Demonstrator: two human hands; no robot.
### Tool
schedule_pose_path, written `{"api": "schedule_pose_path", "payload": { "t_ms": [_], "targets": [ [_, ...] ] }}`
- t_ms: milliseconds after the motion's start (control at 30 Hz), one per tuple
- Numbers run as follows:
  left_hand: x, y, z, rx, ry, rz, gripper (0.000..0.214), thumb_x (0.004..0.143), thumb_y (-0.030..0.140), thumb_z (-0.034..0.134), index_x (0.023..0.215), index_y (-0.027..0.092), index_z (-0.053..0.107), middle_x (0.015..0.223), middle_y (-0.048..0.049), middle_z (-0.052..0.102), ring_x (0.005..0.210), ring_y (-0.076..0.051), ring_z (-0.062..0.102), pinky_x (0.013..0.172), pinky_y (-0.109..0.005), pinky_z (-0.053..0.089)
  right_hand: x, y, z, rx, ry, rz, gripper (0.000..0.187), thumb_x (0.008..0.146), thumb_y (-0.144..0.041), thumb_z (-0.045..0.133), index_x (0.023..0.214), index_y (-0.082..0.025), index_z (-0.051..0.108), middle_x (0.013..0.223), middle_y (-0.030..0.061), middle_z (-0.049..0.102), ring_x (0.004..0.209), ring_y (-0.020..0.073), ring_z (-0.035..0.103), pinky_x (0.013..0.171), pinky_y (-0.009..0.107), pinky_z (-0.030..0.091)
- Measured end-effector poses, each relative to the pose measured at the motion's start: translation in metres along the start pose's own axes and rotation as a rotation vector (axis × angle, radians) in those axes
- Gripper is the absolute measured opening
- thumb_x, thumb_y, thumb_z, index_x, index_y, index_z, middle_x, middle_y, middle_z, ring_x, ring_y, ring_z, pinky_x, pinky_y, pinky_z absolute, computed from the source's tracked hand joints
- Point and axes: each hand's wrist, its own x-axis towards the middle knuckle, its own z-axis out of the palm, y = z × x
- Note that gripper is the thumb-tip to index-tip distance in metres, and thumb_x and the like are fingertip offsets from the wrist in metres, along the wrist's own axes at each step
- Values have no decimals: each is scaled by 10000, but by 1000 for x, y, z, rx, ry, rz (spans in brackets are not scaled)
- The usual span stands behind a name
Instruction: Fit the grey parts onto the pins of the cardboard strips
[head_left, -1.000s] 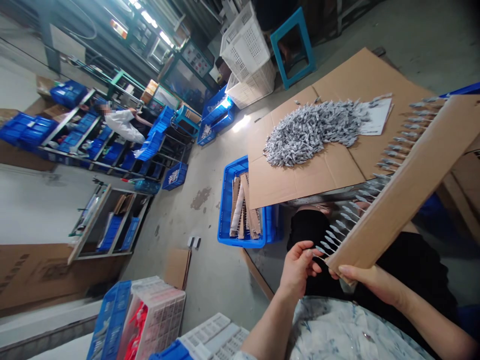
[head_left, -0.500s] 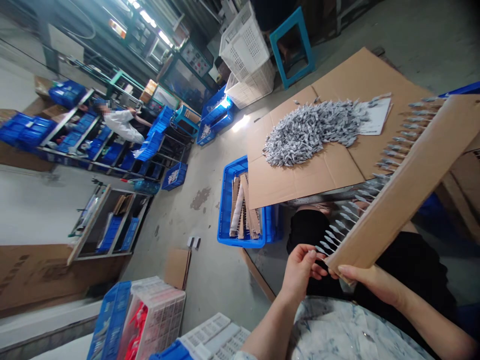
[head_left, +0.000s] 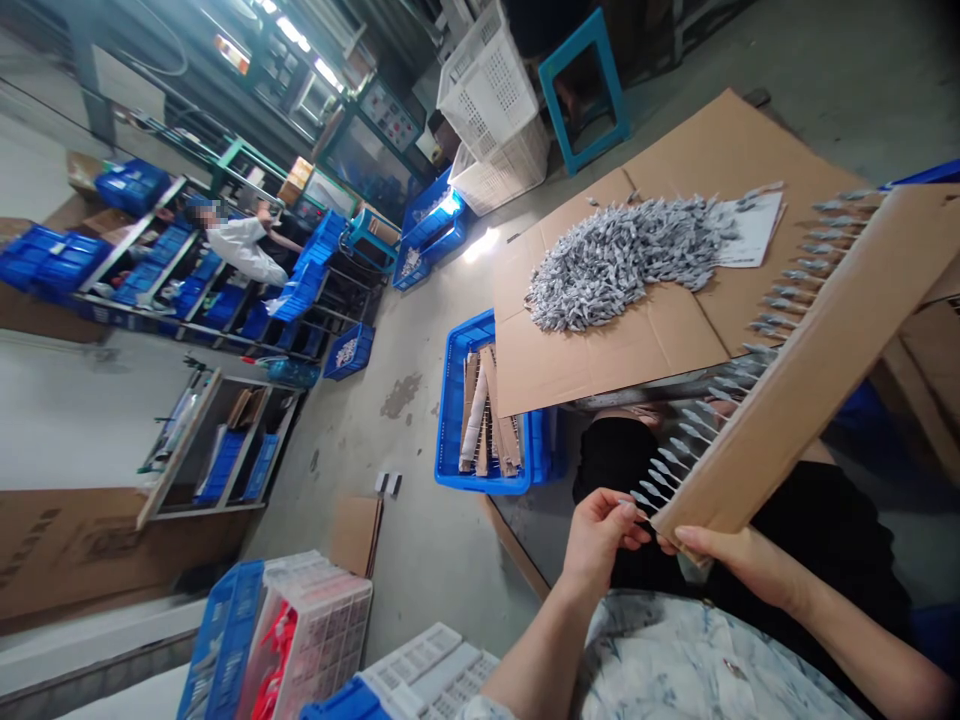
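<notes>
My right hand (head_left: 731, 560) grips the near end of a long cardboard strip (head_left: 810, 370) that slants up to the right. A row of small grey pointed parts (head_left: 720, 395) sticks out along its left edge. My left hand (head_left: 600, 535) is at the strip's lowest corner, its fingertips pinched at the end grey part (head_left: 641, 497). A heap of the same grey parts (head_left: 619, 262) lies on a cardboard sheet (head_left: 600, 350) beyond the strip.
A blue crate (head_left: 454, 400) holding cardboard strips sits on the floor left of the sheet. White crates (head_left: 491, 85) and a blue stool (head_left: 585, 90) stand farther off. Another person in white (head_left: 244, 245) works at blue-bin shelves. Crates (head_left: 300, 630) lie near my left arm.
My left hand's fingers have closed a little onto the end grey part. The strip and right hand have barely shifted.
</notes>
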Motion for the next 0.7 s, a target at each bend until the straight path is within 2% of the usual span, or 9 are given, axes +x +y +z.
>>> {"api": "schedule_pose_path", "payload": {
  "t_ms": [267,700],
  "targets": [
    [-3,3,7,29,45,1,339,615,357,799,778,124,614,683,-39,678,556,-115,626,531,-190,423,-2,-2,4,-25,53,19,234,702,-414,645,717,-221,779,727,79,771,780,355,684,769,510,518],
    [-1,6,8,79,32,-15,326,604,347,776,766,129,597,664,-37,672,570,-130,634,569,-215,441,2,4,2,8,46,-4,205,727,-353,642,728,-197,776,705,69,756,745,311,658,721,435,503]
  ]
}}
